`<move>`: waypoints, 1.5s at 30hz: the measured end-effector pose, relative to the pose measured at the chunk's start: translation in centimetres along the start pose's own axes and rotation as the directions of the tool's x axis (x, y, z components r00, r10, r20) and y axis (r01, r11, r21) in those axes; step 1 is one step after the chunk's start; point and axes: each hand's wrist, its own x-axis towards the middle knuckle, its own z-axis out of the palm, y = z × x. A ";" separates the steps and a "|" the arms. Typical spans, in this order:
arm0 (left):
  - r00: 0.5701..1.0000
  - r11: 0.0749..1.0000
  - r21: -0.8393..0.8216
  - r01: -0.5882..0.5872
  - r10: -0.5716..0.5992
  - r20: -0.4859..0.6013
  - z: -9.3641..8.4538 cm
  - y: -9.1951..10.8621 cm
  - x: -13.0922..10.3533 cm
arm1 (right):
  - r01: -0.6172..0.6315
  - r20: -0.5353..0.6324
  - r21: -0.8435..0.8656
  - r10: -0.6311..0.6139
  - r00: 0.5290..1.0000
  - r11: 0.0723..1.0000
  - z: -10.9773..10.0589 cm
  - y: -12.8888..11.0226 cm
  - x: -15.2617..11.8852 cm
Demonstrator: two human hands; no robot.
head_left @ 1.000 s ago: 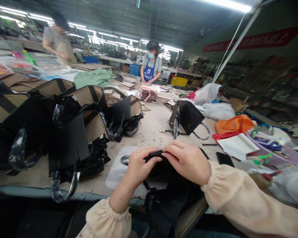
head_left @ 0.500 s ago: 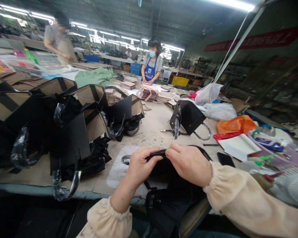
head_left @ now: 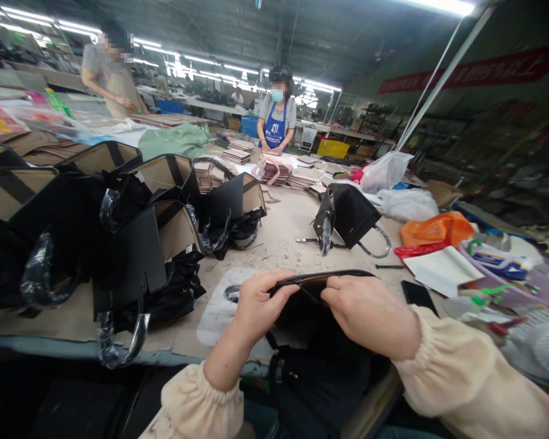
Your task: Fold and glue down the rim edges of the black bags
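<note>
A black handbag [head_left: 320, 378] stands at the table's front edge, its body tilted toward me. My left hand [head_left: 260, 305] pinches the bag's upper rim between thumb and fingers at the left. Further right along that same rim, my right hand [head_left: 366, 308] is closed on the edge with curled fingers. Between the two hands a strip of tan lining shows under the black edge. The bag's inside is dark and mostly hidden. Beneath it lies a white sheet [head_left: 210, 320] on the table.
Several black handbags [head_left: 132, 262] with plastic-wrapped handles crowd the left. Another handbag [head_left: 350, 213] sits ahead. To the right are a phone [head_left: 418, 296], an orange bag [head_left: 434, 230] and a purple basin [head_left: 540, 286]. Stacked panels [head_left: 277, 172] lie before a co-worker [head_left: 277, 119] in a blue apron.
My right hand has slid right along the bag's rim, away from my left hand, and more of the edge shows between them. My left hand keeps its place.
</note>
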 end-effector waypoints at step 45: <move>0.959 0.931 0.251 -0.264 0.227 0.167 0.8 0.3 1.1 | -0.228 -0.213 0.102 0.245 0.946 0.968 0.9 0.5 0.7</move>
